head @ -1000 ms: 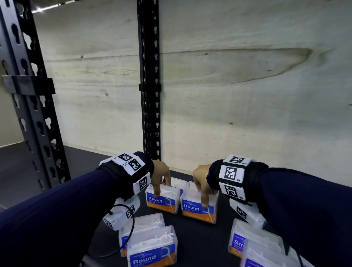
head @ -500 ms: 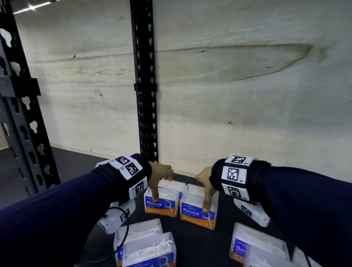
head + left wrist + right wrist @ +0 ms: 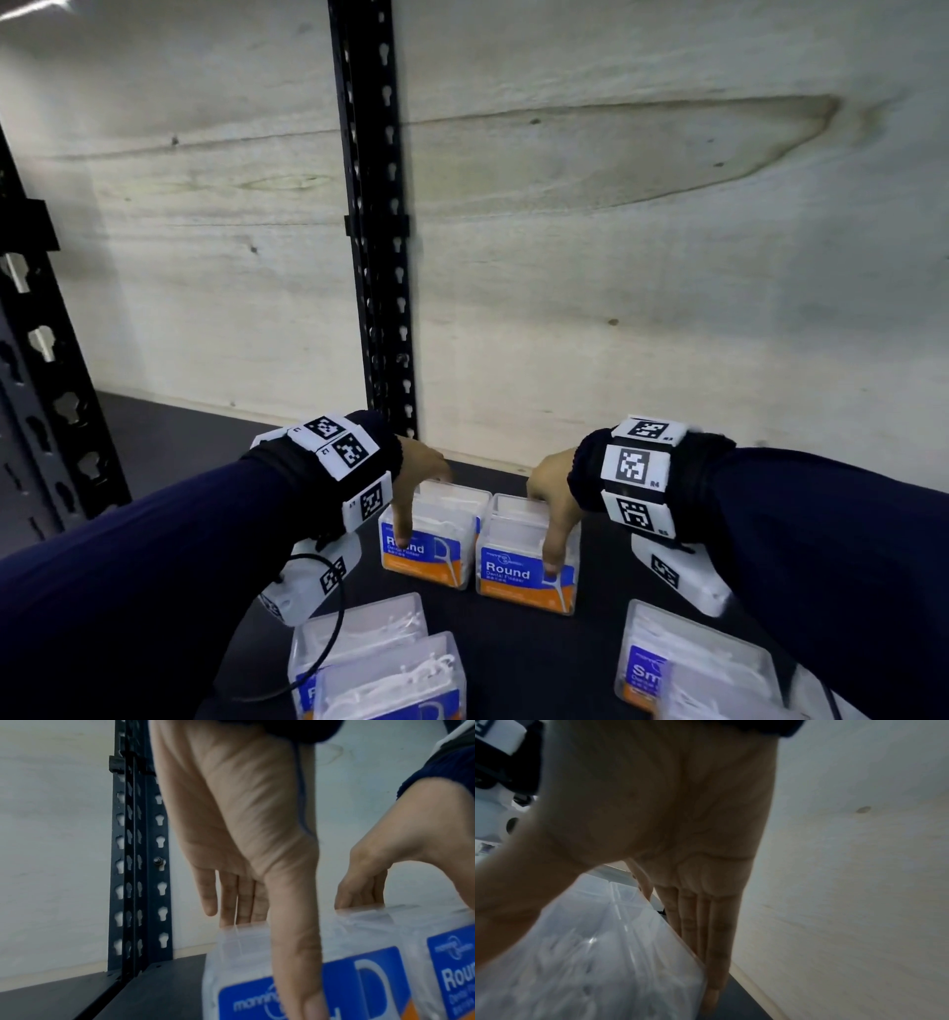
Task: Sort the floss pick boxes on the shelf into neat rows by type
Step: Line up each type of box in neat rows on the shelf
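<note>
Floss pick boxes, judged only partly sorted. Pinched the left Round box (image 3: 436,545) in the left hand (image 3: 421,473), thumb down the labelled front, fingers (image 3: 241,902) over the back edge. Pinched the right Round box (image 3: 529,565) the same way in the right hand (image 3: 552,493), thumb on the front, fingers (image 3: 706,933) straight down the back face. Stood both boxes upright on the shelf (image 3: 513,668), side by side, touching or nearly so, labels facing the person, so that the two grips sat just beside each other. Could not tell whether either box was bearing fully on the shelf or lifted a hair.

Looked like the start of a Round row, between the grips and the back wall (image 3: 616,257).

Left to do, as far as could be seen: a near-left pair (image 3: 359,642) below and outside the left grip, one half behind the other, the front one blue and orange like the Round boxes, its name cut off. Also a near-right pair (image 3: 688,663) below and outside the right grip, label beginning "Sm", seemingly another type, lying askew and overlapping. Neither pair lined up with anything. More boxes possibly out of frame.
</note>
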